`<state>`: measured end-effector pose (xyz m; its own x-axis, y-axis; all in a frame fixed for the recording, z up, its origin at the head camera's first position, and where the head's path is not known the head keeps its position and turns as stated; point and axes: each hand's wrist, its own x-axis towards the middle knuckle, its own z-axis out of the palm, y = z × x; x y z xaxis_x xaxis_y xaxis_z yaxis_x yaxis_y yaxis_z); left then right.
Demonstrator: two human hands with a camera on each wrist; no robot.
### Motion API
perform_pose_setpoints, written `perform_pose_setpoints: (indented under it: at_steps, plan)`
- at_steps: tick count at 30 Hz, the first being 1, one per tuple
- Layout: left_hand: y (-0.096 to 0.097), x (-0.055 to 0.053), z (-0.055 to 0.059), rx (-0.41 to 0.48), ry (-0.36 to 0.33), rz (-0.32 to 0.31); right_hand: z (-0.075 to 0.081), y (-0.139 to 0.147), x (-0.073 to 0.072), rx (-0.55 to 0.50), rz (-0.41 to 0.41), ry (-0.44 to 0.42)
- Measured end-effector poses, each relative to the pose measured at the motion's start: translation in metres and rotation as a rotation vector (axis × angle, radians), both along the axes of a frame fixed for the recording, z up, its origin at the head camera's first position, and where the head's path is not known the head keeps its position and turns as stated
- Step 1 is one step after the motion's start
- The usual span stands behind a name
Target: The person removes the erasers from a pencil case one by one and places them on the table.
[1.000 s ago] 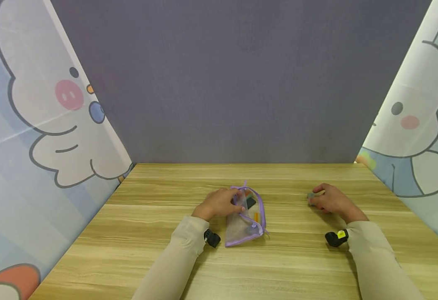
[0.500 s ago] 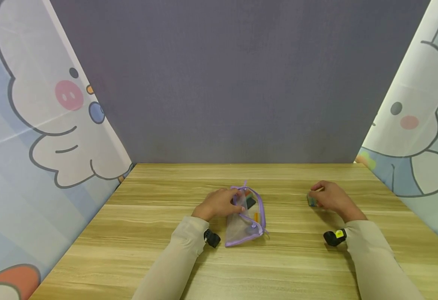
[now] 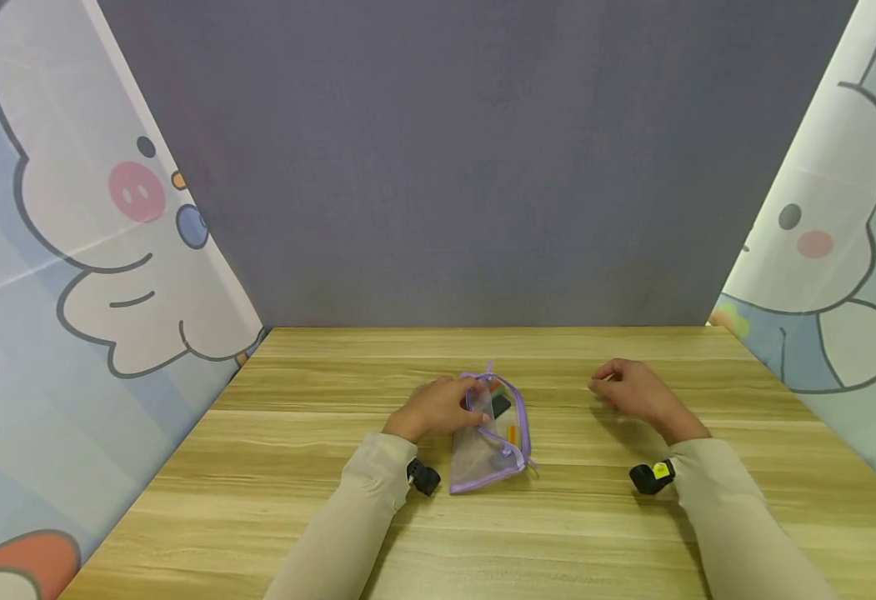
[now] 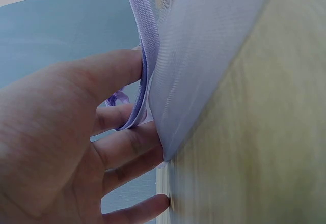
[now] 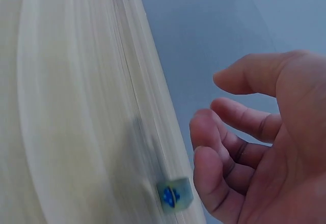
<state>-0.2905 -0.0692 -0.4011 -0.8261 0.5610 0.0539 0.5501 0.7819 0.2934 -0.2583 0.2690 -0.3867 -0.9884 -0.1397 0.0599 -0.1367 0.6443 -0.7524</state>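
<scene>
A mesh pouch (image 3: 478, 467) with purple trim lies on the table, its mouth gaping. My left hand (image 3: 438, 408) grips the trim, thumb on one side and fingers on the other, as the left wrist view shows. Through the mesh a dark piece (image 3: 501, 406) and an orange-yellow piece (image 3: 513, 434) can be made out. My right hand (image 3: 636, 396) hovers over the table to the pouch's right, fingers loosely bent and holding nothing. Below its fingertips, in the right wrist view, sits a small translucent greenish cube (image 5: 175, 196) with a blue picture; the hand hides it in the head view.
The wood-grain table (image 3: 317, 517) reaches back to a dark grey panel (image 3: 475, 167). Cartoon-printed sheets (image 3: 55, 400) flank it on the left and right.
My right hand has let go of the cube, lifted off it and shifted left, now covering it in the head view. The left hand and the pouch have stayed in place.
</scene>
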Motion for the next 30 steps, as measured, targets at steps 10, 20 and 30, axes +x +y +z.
perform_pose_setpoints:
  at_steps: [10,20,30]
  plan:
    - [0.0,0.0,0.0,0.001,-0.007,0.004,0.005,-0.027,0.003,-0.059,0.088,-0.046]
    - [0.0,0.0,0.002,0.004,-0.013,0.004,0.008,-0.049,0.003,-0.065,0.166,-0.034]
    - [0.001,-0.002,0.001,-0.002,-0.021,0.008,0.003,-0.07,0.006,-0.048,0.237,0.002]
